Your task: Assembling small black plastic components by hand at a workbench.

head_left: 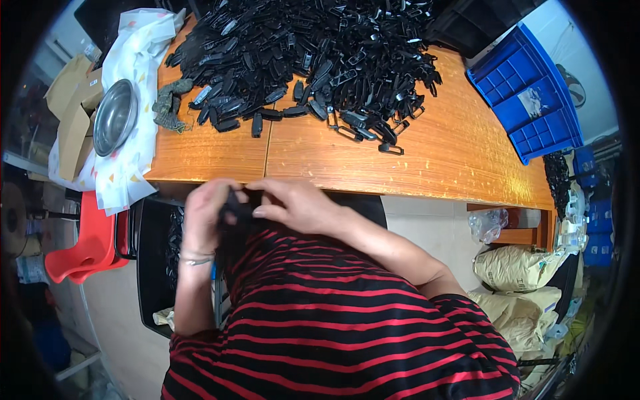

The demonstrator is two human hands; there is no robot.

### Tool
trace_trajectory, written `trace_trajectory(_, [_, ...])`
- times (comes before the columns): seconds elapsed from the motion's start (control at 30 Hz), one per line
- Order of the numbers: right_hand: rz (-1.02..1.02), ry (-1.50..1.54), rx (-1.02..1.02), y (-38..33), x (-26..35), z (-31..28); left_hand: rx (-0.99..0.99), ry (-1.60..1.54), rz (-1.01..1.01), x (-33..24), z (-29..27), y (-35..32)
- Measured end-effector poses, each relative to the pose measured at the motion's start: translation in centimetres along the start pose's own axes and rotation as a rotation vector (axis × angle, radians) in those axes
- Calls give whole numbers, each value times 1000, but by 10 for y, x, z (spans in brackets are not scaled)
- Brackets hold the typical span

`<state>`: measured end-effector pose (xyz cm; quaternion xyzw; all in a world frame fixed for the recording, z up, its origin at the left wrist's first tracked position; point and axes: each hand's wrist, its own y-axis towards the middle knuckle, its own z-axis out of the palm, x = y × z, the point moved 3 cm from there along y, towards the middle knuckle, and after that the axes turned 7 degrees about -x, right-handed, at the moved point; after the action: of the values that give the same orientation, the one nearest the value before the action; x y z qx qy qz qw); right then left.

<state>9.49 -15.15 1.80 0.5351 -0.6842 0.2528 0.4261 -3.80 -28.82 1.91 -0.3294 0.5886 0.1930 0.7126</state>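
Note:
Just off the table's front edge, my left hand [205, 208] is closed around a dark, blurred black piece [235, 212]. Its outline merges with the striped shirt behind it, so its exact shape cannot be made out. My right hand [297, 205] comes in from the right with bent fingers. Its thumb and forefinger close in at the same black piece, and whatever is between their tips is too small to see. Farther back on the wooden table [220, 157], a large heap of small black plastic parts [300, 60] spreads out, some shaped like narrow frames.
Left on the table, a metal bowl [116, 119] rests on patterned white plastic sheeting [127, 175], beside a dark crumpled cloth [172, 105]. A blue crate [527, 93] stands at the right. Below are a red chair [93, 240], a black bin [152, 267] and brown sacks [520, 267].

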Motion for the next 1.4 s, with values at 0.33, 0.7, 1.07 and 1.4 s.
trace_trajectory(0.33, [70,-852,-586,-16,-42,-110,-407,1377,172,27,-173,-20])
trace_trajectory(0.7, [70,-815,-393,-8,-41,-99,-108,1041,1029,-36,22,61])
trace_trajectory(1.07, [-68,-636,-516,4,-53,-85,181,1231,1271,-41,60,112])
trace_trajectory(1.4, [-61,-666,-410,-11,-44,-90,67,1067,926,-28,57,102])
